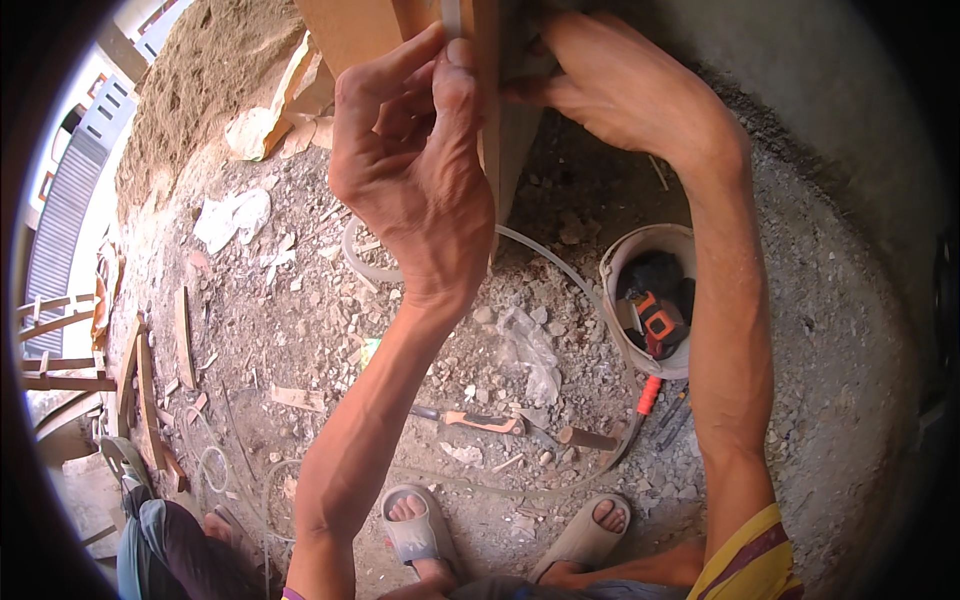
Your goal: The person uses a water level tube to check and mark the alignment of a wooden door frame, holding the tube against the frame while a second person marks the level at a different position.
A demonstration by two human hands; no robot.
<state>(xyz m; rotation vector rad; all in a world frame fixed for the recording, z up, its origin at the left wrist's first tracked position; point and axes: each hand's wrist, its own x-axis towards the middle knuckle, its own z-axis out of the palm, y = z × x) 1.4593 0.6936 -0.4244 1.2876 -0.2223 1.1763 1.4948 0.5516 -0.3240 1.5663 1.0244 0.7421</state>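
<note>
My left hand is raised against the front of a wooden post. Its thumb and index finger pinch a translucent whitish tube upright along the wood. My right hand reaches to the far right side of the post, where its fingers go into shadow and are mostly hidden. Below my left wrist a clear hose curves out to the right and runs down past a bucket. A looser coil of hose lies on the ground at the lower left.
A white bucket holds an orange and black tape measure. On the rubble lie an orange-handled tool, a red-handled tool and wood scraps. Another person's leg shows at lower left. A concrete wall rises at right.
</note>
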